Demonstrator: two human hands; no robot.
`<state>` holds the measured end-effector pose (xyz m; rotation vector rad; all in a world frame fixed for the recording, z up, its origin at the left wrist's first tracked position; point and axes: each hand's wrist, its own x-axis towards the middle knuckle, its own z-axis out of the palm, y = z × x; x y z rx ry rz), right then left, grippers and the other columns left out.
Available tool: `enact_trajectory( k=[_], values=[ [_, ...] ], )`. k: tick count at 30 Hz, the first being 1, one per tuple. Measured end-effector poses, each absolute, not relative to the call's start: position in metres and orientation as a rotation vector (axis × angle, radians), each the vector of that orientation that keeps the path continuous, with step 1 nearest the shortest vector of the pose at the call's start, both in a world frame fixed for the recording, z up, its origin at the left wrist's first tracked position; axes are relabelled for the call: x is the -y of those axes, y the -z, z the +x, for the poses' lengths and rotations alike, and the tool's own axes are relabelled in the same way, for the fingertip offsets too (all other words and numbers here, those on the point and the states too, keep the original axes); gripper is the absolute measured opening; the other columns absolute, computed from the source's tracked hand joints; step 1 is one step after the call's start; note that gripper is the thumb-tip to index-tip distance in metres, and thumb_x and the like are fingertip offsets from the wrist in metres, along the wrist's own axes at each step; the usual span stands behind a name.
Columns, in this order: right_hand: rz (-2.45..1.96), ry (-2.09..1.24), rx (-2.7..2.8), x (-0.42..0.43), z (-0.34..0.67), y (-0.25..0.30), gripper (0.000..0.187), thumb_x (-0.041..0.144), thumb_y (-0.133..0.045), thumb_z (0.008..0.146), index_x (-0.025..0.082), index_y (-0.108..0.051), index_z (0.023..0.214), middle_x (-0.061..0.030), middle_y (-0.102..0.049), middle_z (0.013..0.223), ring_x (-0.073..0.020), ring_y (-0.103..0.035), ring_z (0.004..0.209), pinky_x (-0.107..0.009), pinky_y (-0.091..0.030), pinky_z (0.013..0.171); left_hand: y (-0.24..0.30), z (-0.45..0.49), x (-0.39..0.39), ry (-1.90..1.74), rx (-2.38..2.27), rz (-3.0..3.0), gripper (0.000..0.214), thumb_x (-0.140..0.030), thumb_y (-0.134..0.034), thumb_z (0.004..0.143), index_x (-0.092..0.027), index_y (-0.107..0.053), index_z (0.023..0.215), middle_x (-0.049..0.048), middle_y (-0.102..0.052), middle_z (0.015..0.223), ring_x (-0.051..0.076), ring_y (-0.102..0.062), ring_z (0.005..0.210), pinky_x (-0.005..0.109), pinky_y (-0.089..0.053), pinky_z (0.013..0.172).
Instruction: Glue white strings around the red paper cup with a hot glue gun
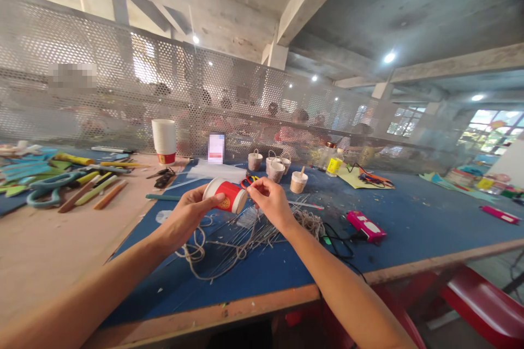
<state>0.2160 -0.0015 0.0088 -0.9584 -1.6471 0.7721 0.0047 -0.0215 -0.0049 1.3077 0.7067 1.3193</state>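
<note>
A red paper cup (pixel 226 195) lies on its side in the air above the blue table mat (pixel 409 218). My left hand (pixel 186 217) is wrapped round the cup's open end. At the cup's base, my right hand (pixel 268 200) pinches with closed fingers; what it pinches is too small to make out. Below both hands lies a tangle of pale twine and thin sticks (pixel 241 240). Red-handled scissors (pixel 248 180) rest just behind the cup.
Several small twine-wrapped cups (pixel 276 170) stand further back, beside a yellow-labelled bottle (pixel 334 164). A stack of paper cups (pixel 164 142) sits at the left, tools and sticks (pixel 77 182) beyond. A pink glue gun (pixel 365 226) lies right. A perforated screen (pixel 204 92) backs the table.
</note>
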Motion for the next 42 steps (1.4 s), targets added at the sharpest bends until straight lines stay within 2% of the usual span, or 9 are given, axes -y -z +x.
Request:
enact_trajectory(
  k=[6, 18, 28, 33, 36, 42],
  values=[
    [-0.924, -0.841, 1.632, -0.0012, 0.2164, -0.0080, 0.022, 0.042, -0.066, 0.083, 0.021, -0.062, 0.080, 0.0036, -0.058, 0.062, -0.0134, -0.055, 0.055, -0.025, -0.047, 0.052, 0.0049, 0.0047, 0.0208, -1.315, -0.706, 1.301, 0.020, -0.035, -0.081, 0.081, -0.020, -0.081, 0.095, 0.0053, -0.079, 0.091, 0.022, -0.070, 0.084, 0.029, -0.054, 0.082],
    [-0.918, -0.785, 1.661, -0.0009, 0.2181, -0.0069, 0.023, 0.044, -0.065, 0.086, 0.022, -0.067, 0.084, 0.0022, -0.061, 0.063, -0.0154, -0.060, 0.059, -0.025, -0.053, 0.055, 0.0007, 0.0050, 0.0239, -1.321, -0.689, 1.232, 0.021, -0.032, -0.084, 0.078, -0.019, -0.082, 0.094, 0.0064, -0.080, 0.092, 0.022, -0.071, 0.084, 0.028, -0.054, 0.082],
    [-0.855, -0.681, 1.720, 0.0032, 0.2189, -0.0076, 0.024, 0.045, -0.064, 0.091, 0.022, -0.068, 0.088, 0.0017, -0.063, 0.066, -0.0155, -0.061, 0.060, -0.027, -0.052, 0.060, 0.0045, 0.0016, 0.0194, -1.302, -0.651, 1.176, 0.023, -0.033, -0.083, 0.080, -0.016, -0.080, 0.095, 0.0089, -0.079, 0.095, 0.020, -0.069, 0.085, 0.028, -0.055, 0.081],
    [-0.838, -0.521, 1.773, 0.0040, 0.2194, -0.0059, 0.026, 0.047, -0.062, 0.095, 0.023, -0.069, 0.090, 0.0013, -0.065, 0.067, -0.0162, -0.063, 0.061, -0.028, -0.053, 0.064, 0.0028, 0.0018, 0.0190, -1.315, -0.650, 1.117, 0.021, -0.031, -0.085, 0.078, -0.014, -0.079, 0.090, 0.0077, -0.077, 0.090, 0.018, -0.067, 0.079, 0.027, -0.055, 0.077],
    [-0.819, -0.380, 1.825, 0.0045, 0.2198, -0.0053, 0.024, 0.044, -0.061, 0.098, 0.023, -0.071, 0.092, 0.0007, -0.068, 0.068, -0.0167, -0.064, 0.063, -0.030, -0.054, 0.071, 0.0019, 0.0013, 0.0195, -1.313, -0.640, 1.101, 0.024, -0.030, -0.085, 0.077, -0.013, -0.079, 0.092, 0.0087, -0.078, 0.091, 0.019, -0.068, 0.079, 0.027, -0.056, 0.076],
    [-0.837, -0.058, 1.858, 0.0020, 0.2200, 0.0004, 0.022, 0.039, -0.060, 0.101, 0.023, -0.074, 0.094, -0.0031, -0.076, 0.084, -0.0204, -0.069, 0.083, -0.038, -0.050, 0.094, 0.0026, 0.0007, 0.0194, -1.307, -0.632, 1.080, 0.024, -0.029, -0.086, 0.075, -0.014, -0.080, 0.094, 0.0092, -0.079, 0.092, 0.020, -0.070, 0.080, 0.028, -0.057, 0.077]
  ],
)
